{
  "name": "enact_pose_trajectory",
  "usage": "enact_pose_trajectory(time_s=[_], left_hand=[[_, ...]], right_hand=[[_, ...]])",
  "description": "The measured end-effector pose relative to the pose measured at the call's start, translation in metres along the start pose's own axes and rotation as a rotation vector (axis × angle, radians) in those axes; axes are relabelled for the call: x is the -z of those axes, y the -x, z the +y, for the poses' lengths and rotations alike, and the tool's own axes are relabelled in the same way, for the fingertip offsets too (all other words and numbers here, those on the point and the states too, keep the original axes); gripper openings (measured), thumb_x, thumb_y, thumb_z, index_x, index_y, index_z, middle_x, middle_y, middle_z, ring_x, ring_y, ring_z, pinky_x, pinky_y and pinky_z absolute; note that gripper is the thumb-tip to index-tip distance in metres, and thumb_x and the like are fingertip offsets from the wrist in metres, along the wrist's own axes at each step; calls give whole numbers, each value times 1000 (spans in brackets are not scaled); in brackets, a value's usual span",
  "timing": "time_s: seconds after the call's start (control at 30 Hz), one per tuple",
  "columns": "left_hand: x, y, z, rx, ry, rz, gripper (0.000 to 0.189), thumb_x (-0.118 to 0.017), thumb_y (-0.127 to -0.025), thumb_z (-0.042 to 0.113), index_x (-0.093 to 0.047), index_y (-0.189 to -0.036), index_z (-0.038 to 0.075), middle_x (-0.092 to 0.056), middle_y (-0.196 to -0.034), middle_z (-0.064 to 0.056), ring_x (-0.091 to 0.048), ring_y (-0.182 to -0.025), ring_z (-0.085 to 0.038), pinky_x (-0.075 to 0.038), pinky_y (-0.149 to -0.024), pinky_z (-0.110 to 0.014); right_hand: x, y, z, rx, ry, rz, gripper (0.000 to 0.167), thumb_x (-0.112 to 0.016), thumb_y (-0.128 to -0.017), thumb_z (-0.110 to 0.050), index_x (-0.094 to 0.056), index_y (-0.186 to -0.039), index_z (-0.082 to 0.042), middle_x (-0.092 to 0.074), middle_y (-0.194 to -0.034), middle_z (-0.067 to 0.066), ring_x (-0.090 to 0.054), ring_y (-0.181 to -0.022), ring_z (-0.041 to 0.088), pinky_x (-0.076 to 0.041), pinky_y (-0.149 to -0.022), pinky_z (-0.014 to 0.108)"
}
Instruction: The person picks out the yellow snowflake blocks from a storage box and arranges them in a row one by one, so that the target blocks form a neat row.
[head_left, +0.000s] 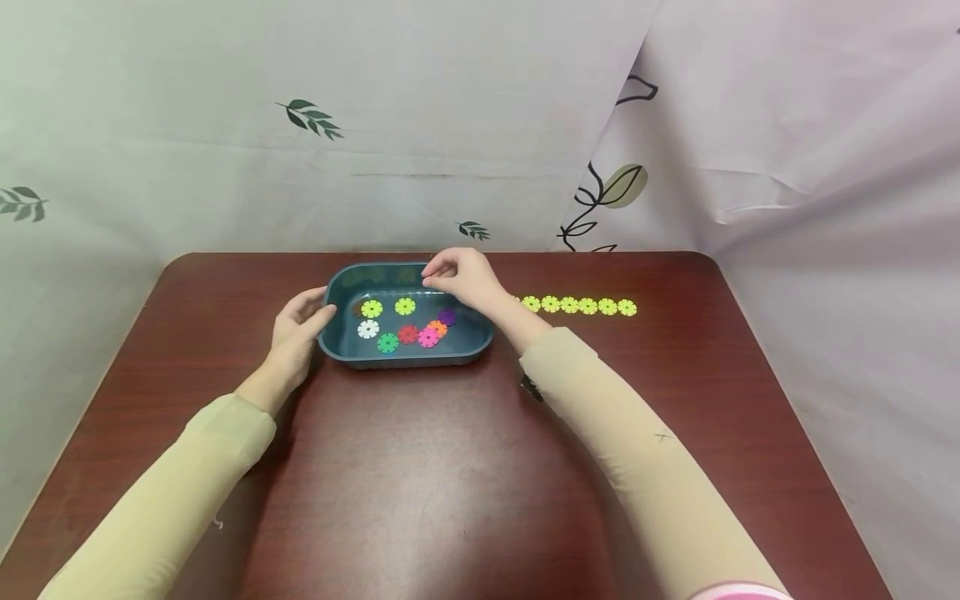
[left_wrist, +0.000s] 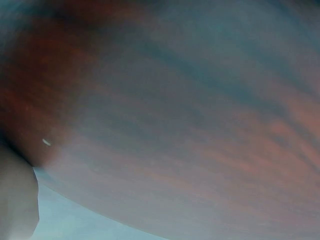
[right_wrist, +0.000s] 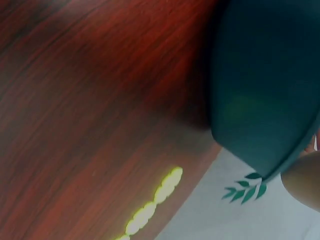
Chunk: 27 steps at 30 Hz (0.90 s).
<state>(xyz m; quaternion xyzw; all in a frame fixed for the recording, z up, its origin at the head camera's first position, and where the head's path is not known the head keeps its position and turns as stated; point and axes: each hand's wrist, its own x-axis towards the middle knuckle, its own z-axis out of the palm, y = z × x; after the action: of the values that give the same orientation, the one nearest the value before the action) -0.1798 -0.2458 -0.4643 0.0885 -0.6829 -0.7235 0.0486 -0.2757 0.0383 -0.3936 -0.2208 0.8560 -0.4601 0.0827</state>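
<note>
A dark teal tray [head_left: 405,362] holds several small notched flower-shaped discs: yellow-green [head_left: 405,306], white [head_left: 367,329], green [head_left: 387,342], red [head_left: 407,334], pink [head_left: 428,337], orange [head_left: 438,327] and purple [head_left: 447,317]. At the tray's left end my left hand [head_left: 294,337] grips the rim, thumb on top and fingers outside. My right hand [head_left: 468,279] hovers over the tray's back right part, its thumb and fingers loosely bent with a gap showing between them. No disc shows in those fingers. In the right wrist view the tray wall [right_wrist: 260,85] hides most of this hand.
A straight row of yellow-green discs [head_left: 588,306] lies on the brown table [head_left: 420,467], right of the tray; my right forearm covers its near end. A small dark object [head_left: 530,387] sits beside the right sleeve. Leaf-printed cloth [head_left: 405,192] hangs behind the table.
</note>
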Motion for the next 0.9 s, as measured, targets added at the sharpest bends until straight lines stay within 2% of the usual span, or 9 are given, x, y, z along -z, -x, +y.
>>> enact_pose_trajectory(time_s=[0.1,0.2,0.5,0.77,0.9], left_hand=[[-1,0,0,-19,-3,-8,23,-65,-105,13,-66,-125,24,-68,-114,19,-62,-109,3,-53,-86,-10],[-3,0,1,-22,-2,-7,22,-66,-105,13,-67,-123,27,-69,-114,19,-63,-109,2,-53,-86,-10],[-3,0,2,-3,-10,4,30,-64,-106,11,-61,-136,12,-68,-112,20,-62,-108,2,-52,-86,-10],[-2,-2,0,8,-18,18,28,-65,-106,12,-62,-133,15,-69,-112,20,-62,-108,2,-53,-86,-9],[-1,-1,-1,2,-3,14,28,-63,-106,9,-61,-134,13,-69,-111,20,-62,-106,3,-53,-85,-9]], right_hand=[[-6,-2,-1,-20,1,-10,13,-81,-96,-12,-80,-106,-4,-79,-103,13,-72,-92,23,-60,-84,28],[-12,-5,0,-32,2,-22,13,-81,-96,-12,-80,-107,-4,-79,-104,13,-73,-93,23,-60,-85,30],[-29,-10,4,-25,70,-91,17,-80,-97,-13,-79,-112,-5,-79,-109,11,-74,-100,22,-60,-91,30],[-40,-14,7,-12,136,-148,22,-78,-98,-11,-78,-120,-6,-79,-114,10,-75,-106,21,-59,-98,32],[-44,-16,8,-6,156,-167,26,-78,-98,-11,-77,-123,-7,-79,-120,9,-74,-113,20,-58,-102,32]])
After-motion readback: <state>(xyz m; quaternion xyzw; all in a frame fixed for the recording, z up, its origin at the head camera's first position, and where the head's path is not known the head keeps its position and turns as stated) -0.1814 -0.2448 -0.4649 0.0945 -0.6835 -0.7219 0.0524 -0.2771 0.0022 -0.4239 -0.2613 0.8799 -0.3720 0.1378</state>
